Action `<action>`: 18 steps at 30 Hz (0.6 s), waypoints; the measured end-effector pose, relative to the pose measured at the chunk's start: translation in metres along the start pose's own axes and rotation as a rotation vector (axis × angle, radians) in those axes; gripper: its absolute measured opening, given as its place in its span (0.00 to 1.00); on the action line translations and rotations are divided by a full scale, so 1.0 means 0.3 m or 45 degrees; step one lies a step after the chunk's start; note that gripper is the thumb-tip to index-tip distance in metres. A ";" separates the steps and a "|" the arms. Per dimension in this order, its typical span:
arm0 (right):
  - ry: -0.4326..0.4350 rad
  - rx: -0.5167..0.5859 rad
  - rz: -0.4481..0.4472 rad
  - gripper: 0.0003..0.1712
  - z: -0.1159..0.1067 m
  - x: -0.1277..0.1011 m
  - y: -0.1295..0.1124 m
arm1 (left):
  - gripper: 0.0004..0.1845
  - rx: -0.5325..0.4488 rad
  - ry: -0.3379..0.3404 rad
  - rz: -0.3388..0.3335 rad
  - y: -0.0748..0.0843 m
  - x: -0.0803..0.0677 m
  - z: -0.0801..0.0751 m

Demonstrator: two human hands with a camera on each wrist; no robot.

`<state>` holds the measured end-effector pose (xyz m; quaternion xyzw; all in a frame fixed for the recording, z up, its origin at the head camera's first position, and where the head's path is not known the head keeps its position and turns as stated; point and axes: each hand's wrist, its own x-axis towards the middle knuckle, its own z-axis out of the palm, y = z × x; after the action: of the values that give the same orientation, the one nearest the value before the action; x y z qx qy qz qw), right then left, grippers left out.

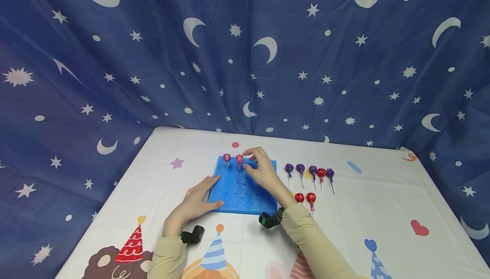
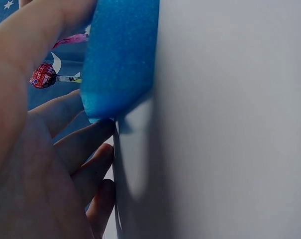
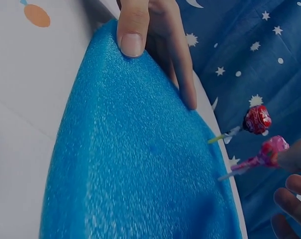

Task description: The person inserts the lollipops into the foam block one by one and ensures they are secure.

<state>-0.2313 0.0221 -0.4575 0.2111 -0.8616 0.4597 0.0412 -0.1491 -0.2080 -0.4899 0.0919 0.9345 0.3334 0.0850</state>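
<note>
The pink-wrapped lollipop on a thin stick is found standing upright in the far row of the flat blue foam board with its grid of small holes, its long axis vertical, stick end down in the foam. It lies immediately left of the right hand, whose fingertips are at the wrapped head. In the right wrist view the thumb tip is seen touching the head of this lollipop while the other fingers are curled just below it; a closed pinch cannot be confirmed. The right hand is clearly the nearer of the two.

A red-wrapped lollipop is noted just beside the pink one, on its left, also upright in the foam and apart from any finger.

The left hand is laid flat on the near left corner of the board, fingers straight and slightly spread, thumb along the front edge; nothing is gripped.

The pink lollipop is seen as a small round head in glossy crinkled wrapper.

On the white party-print tablecloth, to the right of the board, a row of purple and red lollipops is laid flat, well apart from both hands.
</note>
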 end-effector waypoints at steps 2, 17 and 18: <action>0.008 -0.003 0.012 0.19 -0.010 -0.008 0.004 | 0.45 0.000 -0.005 0.000 0.002 0.000 0.000; 0.002 -0.063 0.085 0.18 -0.088 -0.094 0.023 | 0.46 0.000 -0.015 0.009 0.005 0.000 -0.004; -0.005 -0.084 0.085 0.18 -0.094 -0.102 0.024 | 0.46 0.005 -0.012 0.013 0.005 -0.001 -0.004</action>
<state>-0.2099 0.0582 -0.4550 0.1816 -0.8829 0.4319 0.0310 -0.1488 -0.2078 -0.4880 0.0983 0.9342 0.3316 0.0877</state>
